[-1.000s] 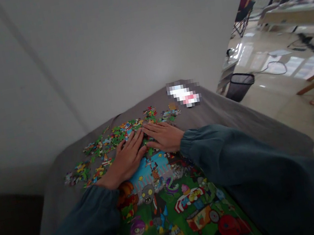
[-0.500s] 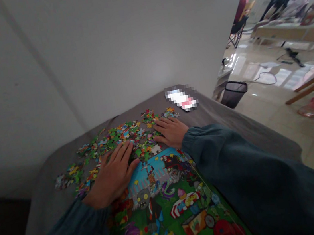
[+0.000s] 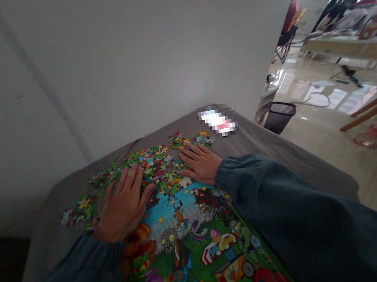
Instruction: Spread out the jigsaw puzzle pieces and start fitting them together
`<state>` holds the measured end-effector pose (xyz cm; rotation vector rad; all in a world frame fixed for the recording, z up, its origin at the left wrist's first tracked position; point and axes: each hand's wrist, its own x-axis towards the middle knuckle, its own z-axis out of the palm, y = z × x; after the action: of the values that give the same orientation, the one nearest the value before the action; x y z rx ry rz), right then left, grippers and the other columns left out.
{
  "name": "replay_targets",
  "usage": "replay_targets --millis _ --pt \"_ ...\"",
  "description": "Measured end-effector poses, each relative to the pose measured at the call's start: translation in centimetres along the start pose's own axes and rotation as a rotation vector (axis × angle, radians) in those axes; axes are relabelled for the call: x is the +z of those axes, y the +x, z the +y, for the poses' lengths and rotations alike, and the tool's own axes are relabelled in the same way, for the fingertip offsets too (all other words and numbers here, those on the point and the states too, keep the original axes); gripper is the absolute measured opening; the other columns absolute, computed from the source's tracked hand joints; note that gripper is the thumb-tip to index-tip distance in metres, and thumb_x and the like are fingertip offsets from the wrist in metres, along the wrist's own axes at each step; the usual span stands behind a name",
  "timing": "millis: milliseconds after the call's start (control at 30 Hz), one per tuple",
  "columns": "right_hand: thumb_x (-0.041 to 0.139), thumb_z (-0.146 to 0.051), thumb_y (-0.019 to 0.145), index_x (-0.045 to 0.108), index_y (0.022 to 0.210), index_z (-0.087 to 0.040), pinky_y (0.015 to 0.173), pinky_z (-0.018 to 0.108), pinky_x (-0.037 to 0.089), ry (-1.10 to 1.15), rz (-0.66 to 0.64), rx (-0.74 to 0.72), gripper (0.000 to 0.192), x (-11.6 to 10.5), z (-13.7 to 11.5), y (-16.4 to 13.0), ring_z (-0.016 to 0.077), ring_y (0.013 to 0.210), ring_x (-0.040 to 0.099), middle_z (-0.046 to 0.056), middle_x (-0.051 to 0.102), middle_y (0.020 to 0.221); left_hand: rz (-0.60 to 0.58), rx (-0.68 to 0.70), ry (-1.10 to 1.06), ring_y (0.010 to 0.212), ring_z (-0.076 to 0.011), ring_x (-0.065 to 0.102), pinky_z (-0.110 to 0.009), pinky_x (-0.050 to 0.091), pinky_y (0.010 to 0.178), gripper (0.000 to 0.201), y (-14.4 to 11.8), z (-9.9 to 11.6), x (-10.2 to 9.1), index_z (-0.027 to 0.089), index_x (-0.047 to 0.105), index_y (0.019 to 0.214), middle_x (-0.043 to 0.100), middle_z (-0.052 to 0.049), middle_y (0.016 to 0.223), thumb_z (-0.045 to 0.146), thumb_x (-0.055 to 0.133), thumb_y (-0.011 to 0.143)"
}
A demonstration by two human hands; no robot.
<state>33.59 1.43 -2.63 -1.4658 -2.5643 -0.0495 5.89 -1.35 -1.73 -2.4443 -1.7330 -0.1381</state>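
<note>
Grey cloth covers the bench [image 3: 277,145], soft and faintly creased, and on it lies a glossy cartoon poster [image 3: 196,266] printed in bright greens, blues and reds, flat, with its near part running out of view at the bottom. Beyond its far edge the loose jigsaw pieces [image 3: 156,162] spread in a ragged band, small, knobbly and many-coloured, thickest between your hands and thinning toward the left.

Your left hand [image 3: 125,209] lies open and flat, fingers splayed, palm down on the pieces at the poster's upper left corner; it grips nothing. Your right hand [image 3: 202,164] is also open and flat, fingers together and pointing left, pressed onto the pieces just above the poster's top edge; it holds nothing either. The two hands are apart, with a patch of pieces between them. Both arms wear dark teal sleeves [image 3: 297,219] gathered at the cuff.

A small blurred white and pink object [image 3: 217,121] sits near the far right corner of the bench, just beyond the pieces. Bare cloth shows to the right of your right arm, up to the bench's right edge, and along the left edge past the scattered pieces. A plain pale wall [image 3: 123,60] rises close behind the far edge. Off the right side stands a dark mesh waste bin [image 3: 279,116] on a shiny tiled floor [image 3: 354,170].
</note>
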Motion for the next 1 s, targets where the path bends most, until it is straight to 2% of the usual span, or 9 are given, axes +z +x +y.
replay_targets --millis 100,200,267,333,500,633,733,867,1000 --pt "0.032 -0.060 0.105 0.043 0.155 -0.008 0.126 0.052 0.025 -0.003 0.030 0.023 0.073 -0.2 -0.1 0.0 0.0332 0.157 0.023 0.015 0.035 0.165 -0.057 0.180 -0.064 0.157 -0.0272 0.026 -0.048 0.022 0.125 0.075 -0.4 1.0 0.2 0.026 0.030 0.163 0.028 -0.002 0.170 0.066 0.012 0.102" --pt "0.033 -0.058 0.106 0.038 0.159 -0.014 0.126 0.048 0.026 0.021 0.034 -0.090 0.068 -0.3 -0.5 -0.1 0.0296 0.157 0.024 0.012 0.028 0.168 -0.139 0.254 -0.066 0.157 -0.0246 0.025 -0.048 0.019 0.126 0.074 -0.6 1.4 0.7 0.029 0.024 0.164 0.025 -0.001 0.171 0.067 0.011 0.102" --pt "0.034 -0.056 0.107 0.038 0.159 -0.019 0.126 0.046 0.026 0.046 0.008 -0.206 0.064 -0.2 -0.9 -0.2 0.0267 0.156 0.027 0.009 0.029 0.169 -0.148 0.240 -0.044 0.157 -0.0248 0.023 -0.050 0.018 0.125 0.074 -0.5 1.1 1.0 0.028 0.021 0.165 0.023 -0.002 0.171 0.065 0.009 0.103" --pt "0.035 -0.057 0.107 0.039 0.158 -0.020 0.127 0.046 0.025 0.059 -0.015 -0.259 0.063 0.2 -1.1 -0.2 0.0259 0.155 0.030 0.008 0.033 0.167 -0.148 0.205 -0.029 0.158 -0.0255 0.021 -0.051 0.019 0.125 0.072 -0.2 0.7 1.2 0.028 0.020 0.165 0.022 -0.002 0.171 0.063 0.008 0.103" --pt "0.033 -0.056 0.107 0.037 0.159 -0.020 0.127 0.047 0.025 0.038 -0.001 -0.139 0.064 1.1 -0.8 0.1 0.0286 0.154 0.032 0.007 0.035 0.166 -0.224 0.096 -0.019 0.159 -0.0298 0.015 -0.054 0.019 0.124 0.074 0.5 -0.4 1.1 0.026 0.018 0.166 0.016 0.000 0.172 0.063 0.010 0.102" --pt "0.033 -0.051 0.107 0.036 0.160 -0.018 0.126 0.049 0.027 0.034 0.000 -0.055 0.062 1.0 -0.5 0.2 0.0310 0.155 0.030 0.007 0.035 0.166 -0.176 0.042 -0.001 0.159 -0.0327 0.016 -0.059 0.017 0.123 0.073 1.0 -1.1 1.3 0.025 0.019 0.165 0.017 -0.001 0.172 0.061 0.012 0.102" --pt "0.034 -0.045 0.108 0.035 0.160 -0.013 0.126 0.048 0.026 0.040 -0.023 -0.010 0.062 0.7 -0.3 0.4 0.0299 0.156 0.027 0.009 0.033 0.167 -0.185 0.005 -0.011 0.159 -0.0321 0.015 -0.061 0.015 0.123 0.072 1.5 -1.1 1.3 0.025 0.019 0.166 0.015 -0.002 0.172 0.059 0.012 0.102" --pt "0.034 -0.041 0.108 0.032 0.160 -0.006 0.128 0.048 0.023 0.065 -0.067 0.058 0.064 0.5 -0.4 1.0 0.0294 0.158 0.022 0.012 0.027 0.168 -0.218 -0.032 -0.026 0.160 -0.0308 0.010 -0.061 0.012 0.124 0.072 2.9 -0.3 0.9 0.024 0.018 0.166 0.012 -0.003 0.173 0.058 0.015 0.102" --pt "0.036 -0.047 0.107 0.031 0.160 -0.005 0.129 0.048 0.019 0.098 -0.076 -0.032 0.068 0.7 -0.8 1.1 0.0275 0.158 0.021 0.014 0.027 0.169 -0.224 -0.063 -0.064 0.160 -0.0293 0.008 -0.063 0.013 0.125 0.071 4.9 1.4 0.0 0.025 0.014 0.166 0.013 -0.001 0.173 0.057 0.015 0.103"
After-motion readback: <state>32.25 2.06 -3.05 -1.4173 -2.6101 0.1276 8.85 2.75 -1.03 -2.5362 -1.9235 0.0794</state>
